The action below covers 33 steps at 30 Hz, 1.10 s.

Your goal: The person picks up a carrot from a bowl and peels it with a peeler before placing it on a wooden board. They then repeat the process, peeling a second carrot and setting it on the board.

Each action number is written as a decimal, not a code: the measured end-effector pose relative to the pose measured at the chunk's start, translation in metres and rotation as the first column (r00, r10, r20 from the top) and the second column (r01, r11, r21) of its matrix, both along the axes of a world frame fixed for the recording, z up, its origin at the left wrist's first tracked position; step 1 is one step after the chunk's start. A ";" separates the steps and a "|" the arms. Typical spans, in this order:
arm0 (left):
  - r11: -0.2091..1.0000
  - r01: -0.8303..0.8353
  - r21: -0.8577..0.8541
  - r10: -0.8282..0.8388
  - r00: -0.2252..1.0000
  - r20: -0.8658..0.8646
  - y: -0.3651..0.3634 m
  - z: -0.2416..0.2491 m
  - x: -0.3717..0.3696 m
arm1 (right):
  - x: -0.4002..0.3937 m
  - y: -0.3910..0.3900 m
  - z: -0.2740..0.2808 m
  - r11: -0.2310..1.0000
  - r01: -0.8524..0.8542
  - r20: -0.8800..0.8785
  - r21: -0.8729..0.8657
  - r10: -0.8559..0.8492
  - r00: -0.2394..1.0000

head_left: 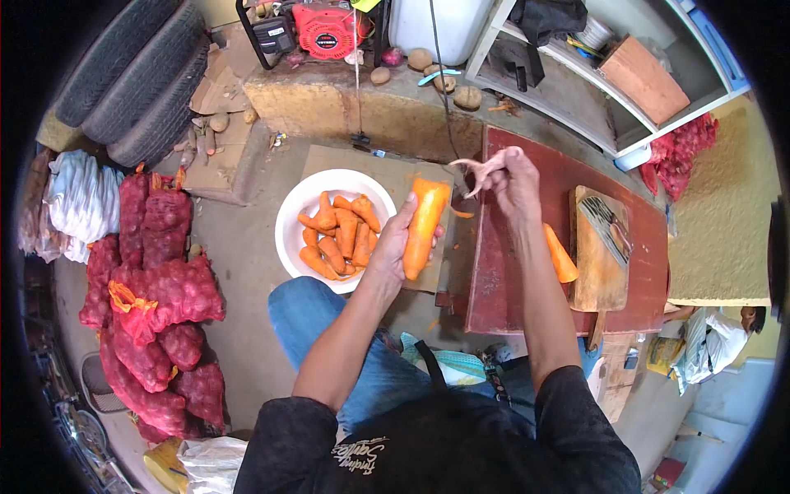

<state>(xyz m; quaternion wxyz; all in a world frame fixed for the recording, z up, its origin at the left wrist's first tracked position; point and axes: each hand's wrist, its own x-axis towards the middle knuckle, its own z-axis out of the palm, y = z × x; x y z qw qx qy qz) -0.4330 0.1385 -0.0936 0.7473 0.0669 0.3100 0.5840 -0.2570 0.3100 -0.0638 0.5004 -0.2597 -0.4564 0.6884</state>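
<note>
Steady the carrot point(425, 229), at 3 o'clock from the bowl point(288, 222), in clamped left fingers point(404, 214), and stroke lightly, clear of them, with the peeler point(479, 171) pinched in right fingers point(518, 161).

The held carrot point(425, 230) partly hides the left fingers point(404, 218); the lower edge crops the shirt point(461, 453).

Carrot point(561, 257), wooden board point(599, 276), on red table point(494, 276)
</note>
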 end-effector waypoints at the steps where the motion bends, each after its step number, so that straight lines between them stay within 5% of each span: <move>1: 1.000 0.001 -0.011 -0.001 1.000 -0.010 -0.002 0.002 -0.001 | 0.011 0.011 -0.009 1.000 -0.012 -0.065 0.008 0.013 0.998; 3: 1.000 -0.009 0.004 0.009 1.000 0.030 -0.001 -0.003 -0.002 | 0.008 -0.009 0.008 0.993 0.030 0.008 -0.113 -0.029 1.000; 6: 0.999 -0.048 -0.020 0.049 0.998 0.032 0.002 0.018 0.003 | -0.008 -0.056 0.014 0.945 -0.290 0.151 -0.150 0.312 0.938; 7: 0.997 -0.063 -0.035 0.063 0.998 0.019 0.002 0.026 0.005 | -0.011 -0.058 0.012 0.930 -0.330 0.047 -0.162 0.341 0.939; 9: 1.000 -0.016 -0.008 0.016 1.000 -0.003 0.002 0.008 0.002 | -0.007 -0.033 0.007 0.987 -0.113 0.018 -0.117 0.116 0.993; 11: 1.000 0.017 0.005 -0.017 1.000 -0.004 0.002 -0.001 0.000 | 0.002 -0.007 0.002 0.997 -0.055 -0.013 0.055 0.056 0.998; 13: 1.000 0.031 0.003 -0.031 0.999 0.021 0.001 -0.004 -0.001 | 0.008 -0.005 0.009 0.999 -0.049 -0.012 -0.008 0.049 0.999; 17: 1.000 0.010 0.022 -0.012 0.996 0.092 0.001 -0.002 0.002 | -0.005 -0.058 0.030 0.940 -0.323 0.126 -0.110 0.336 0.933; 23: 0.998 0.041 0.051 -0.040 0.999 -0.034 -0.005 -0.002 -0.005 | 0.016 -0.012 0.014 0.996 0.066 -0.031 -0.056 -0.068 0.997; 28: 0.999 -0.003 -0.042 0.003 1.000 -0.005 -0.002 0.025 0.005 | -0.006 -0.073 0.035 0.941 -0.316 0.186 -0.126 0.335 0.924; 33: 1.000 -0.002 0.031 0.003 1.000 -0.025 0.004 0.005 0.001 | -0.007 -0.042 0.008 0.982 -0.168 0.038 -0.086 0.171 0.984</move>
